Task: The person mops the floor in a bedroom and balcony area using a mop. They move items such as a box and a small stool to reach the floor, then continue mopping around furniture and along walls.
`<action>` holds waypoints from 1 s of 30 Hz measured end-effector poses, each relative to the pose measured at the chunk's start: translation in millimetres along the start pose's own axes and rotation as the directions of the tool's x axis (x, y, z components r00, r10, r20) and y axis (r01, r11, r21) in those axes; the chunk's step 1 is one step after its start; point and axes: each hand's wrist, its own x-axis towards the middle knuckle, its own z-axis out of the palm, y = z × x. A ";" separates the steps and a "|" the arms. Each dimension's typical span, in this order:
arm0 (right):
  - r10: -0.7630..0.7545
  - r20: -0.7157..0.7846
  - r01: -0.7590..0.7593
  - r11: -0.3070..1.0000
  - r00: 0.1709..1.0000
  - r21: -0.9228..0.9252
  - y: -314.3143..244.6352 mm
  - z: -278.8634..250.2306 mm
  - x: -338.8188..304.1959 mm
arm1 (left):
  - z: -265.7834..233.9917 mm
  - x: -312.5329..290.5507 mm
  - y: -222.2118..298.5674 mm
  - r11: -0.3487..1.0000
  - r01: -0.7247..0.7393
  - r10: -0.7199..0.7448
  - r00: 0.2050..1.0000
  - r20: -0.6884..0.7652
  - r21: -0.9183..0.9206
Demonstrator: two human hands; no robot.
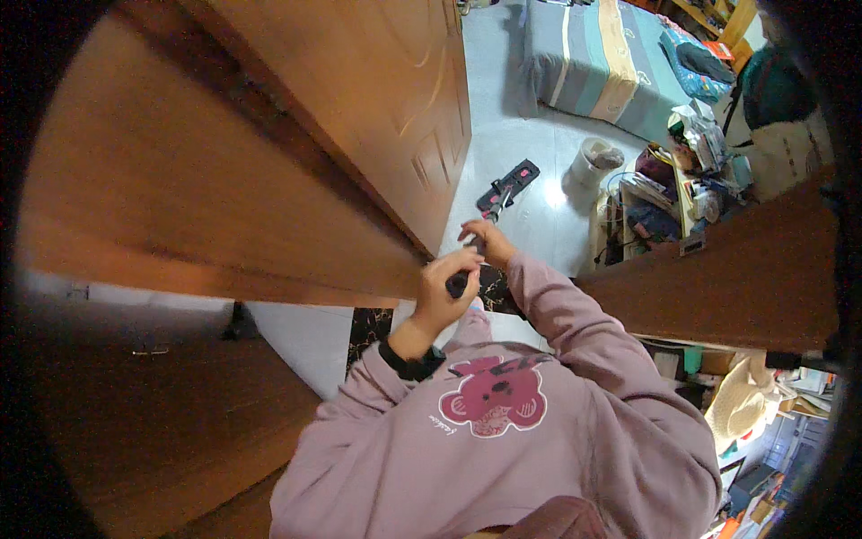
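A flat mop (508, 185) with a black rectangular head and pink parts lies against the pale tiled floor (530, 229) beyond a doorway. Its pole runs back toward my body. My left hand (444, 295) is closed round the black upper end of the pole, close to my chest. Farther along the pole, my right hand (489, 242) has its fingers curled about it. Part of the pole is hidden by my hands. A dark band circles my left wrist.
A brown wooden door (395, 90) stands at the left, with a wooden panel (736, 269) at the right. A dark patterned threshold (496, 292) crosses the floor. Past it are a white bin (588, 163), a striped bed (597, 67) and a cluttered shelf (690, 202).
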 end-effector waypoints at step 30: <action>0.187 0.023 -0.186 0.941 0.982 0.284 340.0 -301.4 313.7 | 152.2 531.0 -218.0 0.934 -0.300 0.062 0.669 0.740 0.194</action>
